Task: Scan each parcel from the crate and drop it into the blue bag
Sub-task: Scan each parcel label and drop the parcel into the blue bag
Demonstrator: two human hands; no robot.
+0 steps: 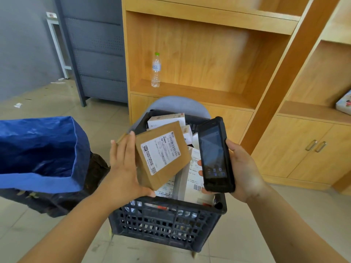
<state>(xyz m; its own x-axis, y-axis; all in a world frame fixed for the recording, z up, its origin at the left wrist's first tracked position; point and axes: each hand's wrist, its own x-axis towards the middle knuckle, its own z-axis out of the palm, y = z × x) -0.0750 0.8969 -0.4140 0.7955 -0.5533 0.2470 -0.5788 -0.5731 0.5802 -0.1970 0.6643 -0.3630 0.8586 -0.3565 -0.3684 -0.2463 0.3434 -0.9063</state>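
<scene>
Blue bag (pixel 38 149): open-mouthed, left of crate.
Crate (pixel 167 221): in front, more boxes (pixel 197 173) inside.
Parcel (pixel 163 155): brown box above crate, label (pixel 160 151) up; keep label flat twd scanner, hold steady.
Scanner (pixel 214 154): just right of parcel, screen up.
Left hand (pixel 123 168): clamps parcel's left edge, thumb at lower corner.
Right hand (pixel 243 168): fingers wrapped round scanner.

Nothing reads clearly: the shipping label (pixel 161 152) on the left hand's (pixel 124 168) parcel (pixel 182 160) and the barcoded label (pixel 195 180) beneath the right hand's (pixel 245 171) scanner (pixel 214 154) are blurred.
</scene>
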